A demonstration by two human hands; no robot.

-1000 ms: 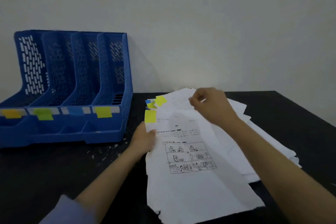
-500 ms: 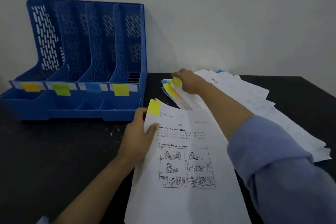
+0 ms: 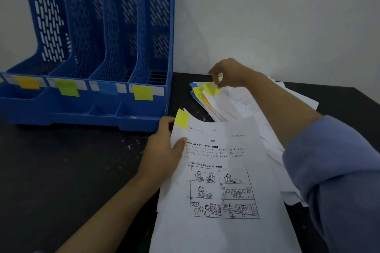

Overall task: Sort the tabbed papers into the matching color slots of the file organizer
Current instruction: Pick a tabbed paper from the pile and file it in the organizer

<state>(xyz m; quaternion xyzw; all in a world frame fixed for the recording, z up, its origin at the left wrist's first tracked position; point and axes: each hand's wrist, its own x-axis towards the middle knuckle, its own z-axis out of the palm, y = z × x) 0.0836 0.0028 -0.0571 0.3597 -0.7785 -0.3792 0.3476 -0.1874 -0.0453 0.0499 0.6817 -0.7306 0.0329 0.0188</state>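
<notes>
Two grips engaged: my left hand (image 3: 162, 156) pinches the yellow-tabbed sheet (image 3: 222, 187); my right hand (image 3: 230, 73) pinches a stack tab (image 3: 210, 89).

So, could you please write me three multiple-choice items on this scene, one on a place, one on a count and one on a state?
1. Where does the file organizer stand?
A. Left of the paper pile
B. Right of the paper pile
C. On the paper pile

2. How many colour labels mark its slots?
A. Two
B. Four
C. Six

3. What is the right hand doing?
A. Resting flat on the table
B. Pinching a yellow-tabbed sheet
C. Reaching into a slot

Answers:
1. A: the paper pile lies to its right.
2. B: orange, green, blue and yellow.
3. B: its fingers pinch the yellow-tabbed sheet atop the pile, while the left hand holds the comic worksheet.
</notes>
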